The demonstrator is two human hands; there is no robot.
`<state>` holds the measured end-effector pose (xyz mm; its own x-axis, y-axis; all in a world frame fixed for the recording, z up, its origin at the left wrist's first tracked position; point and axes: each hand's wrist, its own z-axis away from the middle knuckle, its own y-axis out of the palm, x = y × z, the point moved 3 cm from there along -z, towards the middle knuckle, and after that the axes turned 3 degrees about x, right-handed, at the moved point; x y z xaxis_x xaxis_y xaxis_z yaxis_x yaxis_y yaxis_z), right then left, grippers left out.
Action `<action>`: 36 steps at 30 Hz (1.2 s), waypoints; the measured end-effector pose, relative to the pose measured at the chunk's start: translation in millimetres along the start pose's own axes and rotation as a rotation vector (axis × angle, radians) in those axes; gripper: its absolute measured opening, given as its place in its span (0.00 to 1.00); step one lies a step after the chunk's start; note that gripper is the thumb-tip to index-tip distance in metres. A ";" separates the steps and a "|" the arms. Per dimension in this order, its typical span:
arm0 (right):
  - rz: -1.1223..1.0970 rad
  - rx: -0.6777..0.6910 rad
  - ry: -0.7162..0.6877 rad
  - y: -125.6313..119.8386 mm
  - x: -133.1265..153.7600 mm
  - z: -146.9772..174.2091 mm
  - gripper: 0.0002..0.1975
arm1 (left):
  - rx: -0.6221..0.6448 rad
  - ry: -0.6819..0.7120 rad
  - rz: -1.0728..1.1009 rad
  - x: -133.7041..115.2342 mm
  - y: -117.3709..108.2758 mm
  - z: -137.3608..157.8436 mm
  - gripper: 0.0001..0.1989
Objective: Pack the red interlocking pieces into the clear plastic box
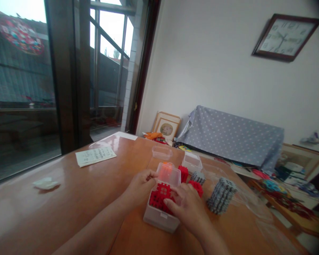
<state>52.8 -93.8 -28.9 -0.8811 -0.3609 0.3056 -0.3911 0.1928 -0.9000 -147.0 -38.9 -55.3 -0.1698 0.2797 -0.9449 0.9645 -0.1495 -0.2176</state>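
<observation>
Red pieces (163, 190) in box (159, 217), partly out of sight behind right hand (189, 203)

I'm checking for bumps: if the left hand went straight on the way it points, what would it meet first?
The left hand would most likely meet the open clear lid, though depth is unclear and they may already touch.

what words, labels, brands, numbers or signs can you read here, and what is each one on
"12": wall clock, near the top; its other numerals are too blurred to quote surely.
Pale paper: dark marks like writing, too small to read.
Round colourful decoration, upper left: too blurred to tell if it bears text.
Plastic box and red pieces: no readable text.
</observation>
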 end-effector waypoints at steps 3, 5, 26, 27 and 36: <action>0.043 0.071 0.015 -1.6 6.3 -2.2 0.13 | -0.041 0.012 -0.112 3.8 -1.2 0.1 0.11; 0.070 0.094 0.018 -2.4 10.3 -4.2 0.11 | -0.042 0.015 -0.139 5.8 -1.2 0.0 0.12; 0.177 0.303 0.041 -0.4 30.3 -22.4 0.16 | -0.006 0.002 -0.136 11.2 -0.4 -2.8 0.12; 0.177 0.317 0.041 -0.5 30.3 -22.5 0.16 | -0.007 0.004 -0.138 10.8 -0.4 -2.9 0.12; -0.054 0.092 0.009 -7.1 5.1 -15.2 0.13 | 0.005 0.049 -0.190 2.5 -1.1 0.6 0.12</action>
<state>47.0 -83.1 -16.3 -0.8620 -0.3598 0.3571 -0.4125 0.0884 -0.9066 -148.6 -38.7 -57.6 -0.3383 0.3489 -0.8740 0.9152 -0.0942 -0.3918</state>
